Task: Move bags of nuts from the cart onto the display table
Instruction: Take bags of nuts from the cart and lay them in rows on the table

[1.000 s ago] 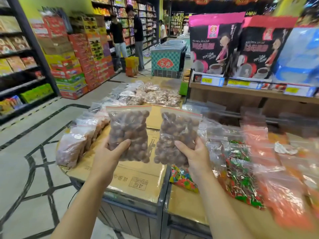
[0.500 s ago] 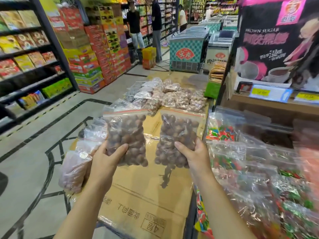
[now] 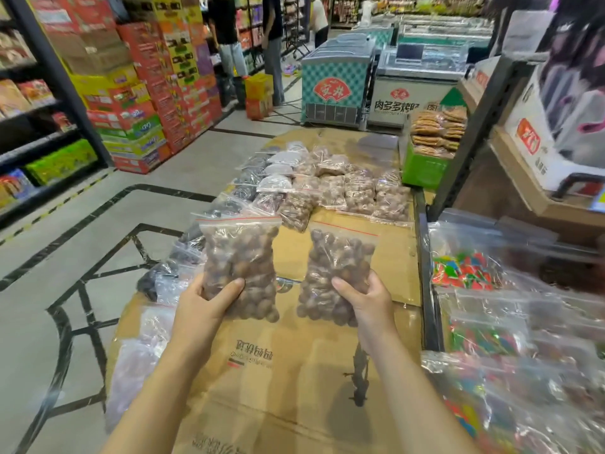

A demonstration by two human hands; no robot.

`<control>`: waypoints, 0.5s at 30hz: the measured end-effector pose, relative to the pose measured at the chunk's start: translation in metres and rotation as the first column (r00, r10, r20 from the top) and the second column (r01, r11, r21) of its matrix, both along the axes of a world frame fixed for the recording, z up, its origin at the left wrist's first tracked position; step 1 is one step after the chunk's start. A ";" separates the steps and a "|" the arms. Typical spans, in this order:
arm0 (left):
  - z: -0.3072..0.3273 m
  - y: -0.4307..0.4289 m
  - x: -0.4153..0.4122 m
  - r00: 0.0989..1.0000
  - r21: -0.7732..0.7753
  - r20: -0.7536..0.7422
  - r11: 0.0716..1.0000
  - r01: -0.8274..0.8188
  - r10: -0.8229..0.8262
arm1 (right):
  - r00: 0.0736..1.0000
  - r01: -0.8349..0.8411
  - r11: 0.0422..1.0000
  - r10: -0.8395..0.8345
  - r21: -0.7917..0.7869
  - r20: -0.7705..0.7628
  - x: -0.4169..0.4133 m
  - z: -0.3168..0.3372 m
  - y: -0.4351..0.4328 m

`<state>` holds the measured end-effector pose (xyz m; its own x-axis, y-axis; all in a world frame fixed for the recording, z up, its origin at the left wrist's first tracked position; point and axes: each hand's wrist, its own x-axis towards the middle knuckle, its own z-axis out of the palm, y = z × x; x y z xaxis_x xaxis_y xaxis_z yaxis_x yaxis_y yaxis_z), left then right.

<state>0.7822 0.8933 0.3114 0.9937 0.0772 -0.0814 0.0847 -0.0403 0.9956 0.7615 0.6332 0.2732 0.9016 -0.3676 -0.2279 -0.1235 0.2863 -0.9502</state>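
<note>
Nearer the table [image 3: 294, 371] now, each hand [image 3: 209, 303] [image 3: 366, 299] grips, seemingly upright, a nut bag [image 3: 240, 257] [image 3: 337, 260].

the counter [image 3: 393, 263] carries flattened cardboard [image 3: 294, 371]; clear nut bags [image 3: 343, 191] lie on its far end.

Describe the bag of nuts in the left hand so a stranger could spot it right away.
Start at the cardboard-covered display table in the aisle. Two clear zip bags of round brown nuts are held upright above it. The one meant is the bag gripped low by the left hand, nearer the floor aisle; the right hand holds its twin.
</note>
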 end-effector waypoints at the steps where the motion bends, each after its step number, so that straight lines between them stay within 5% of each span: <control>1: -0.001 0.006 0.010 1.000 -0.009 -0.015 1.000 0.023 -0.023 | 1.000 0.011 1.000 -0.011 -0.002 -0.011 0.009 -0.003 0.006; 15: -0.032 0.055 0.111 0.997 0.039 -0.072 0.999 0.034 -0.031 | 0.987 0.051 0.999 -0.053 -0.015 -0.151 0.135 -0.067 0.051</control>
<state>0.8932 0.9486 0.2791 0.9875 0.0497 -0.1498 0.1535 -0.0836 0.9846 0.8968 0.6842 0.2059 0.8366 -0.4163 -0.3562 -0.2516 0.2857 -0.9247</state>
